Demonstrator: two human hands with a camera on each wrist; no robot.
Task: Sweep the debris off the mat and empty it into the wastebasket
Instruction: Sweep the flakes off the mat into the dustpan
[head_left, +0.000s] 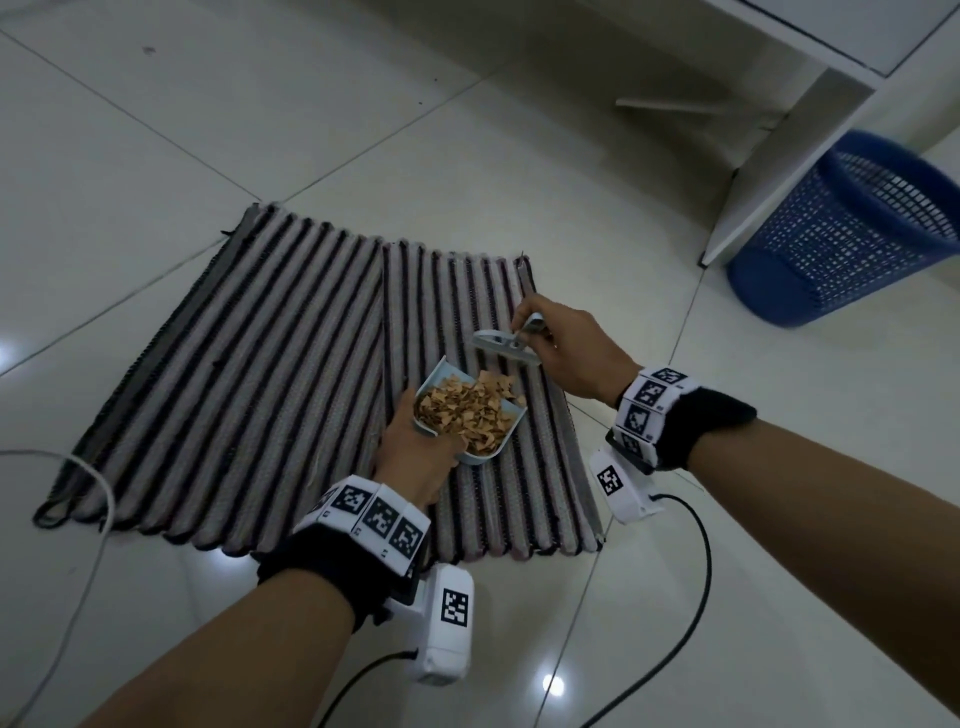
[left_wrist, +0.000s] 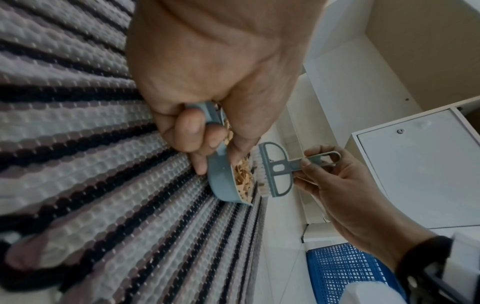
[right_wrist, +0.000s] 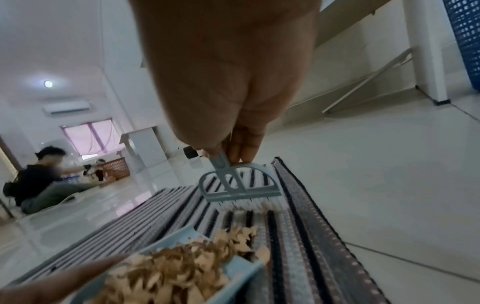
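While full, dustpan (head_left: 439, 374) over mat (head_left: 234, 364)

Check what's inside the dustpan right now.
The dustpan holds a heap of tan debris, spilling past its front lip. The heap covers its floor; anything underneath is hidden.

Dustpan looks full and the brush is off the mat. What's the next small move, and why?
Probably carry the dustpan level toward the blue wastebasket on the right. The left hand grips it, heaped with debris; the mat looks swept, and the right hand holds the brush lifted.
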